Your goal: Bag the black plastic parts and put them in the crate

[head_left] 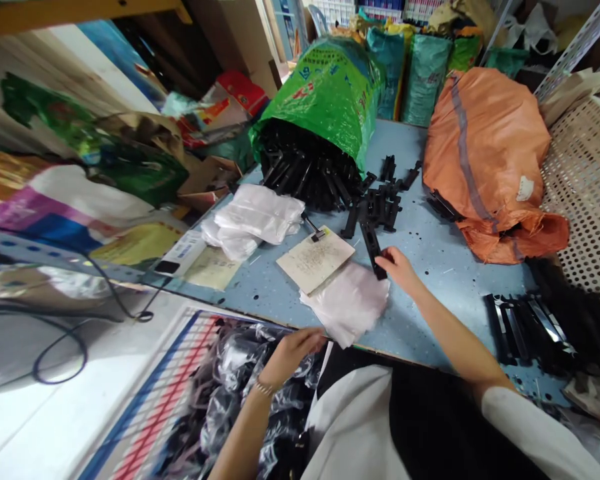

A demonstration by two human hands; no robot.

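Note:
My right hand (400, 265) is closed on the lower end of a long black plastic part (373, 243), whose far end points toward a small pile of similar parts (380, 203). Under its near end lies a stack of clear plastic bags (350, 303) at the table's front edge. My left hand (300, 347) is at that edge, close to the bags' left corner, fingers loosely stretched out and nothing visible in them. A stained cardboard piece (316, 260) lies just behind the bags, with a small black part (319, 235) on it.
A green sack (320, 100) spills black parts across the blue table (415, 320). More plastic bags (260, 217) lie left. An orange sack (485, 160) and rows of black parts (525, 327) are right. Below the edge, a basket (150, 400) holds bagged black items.

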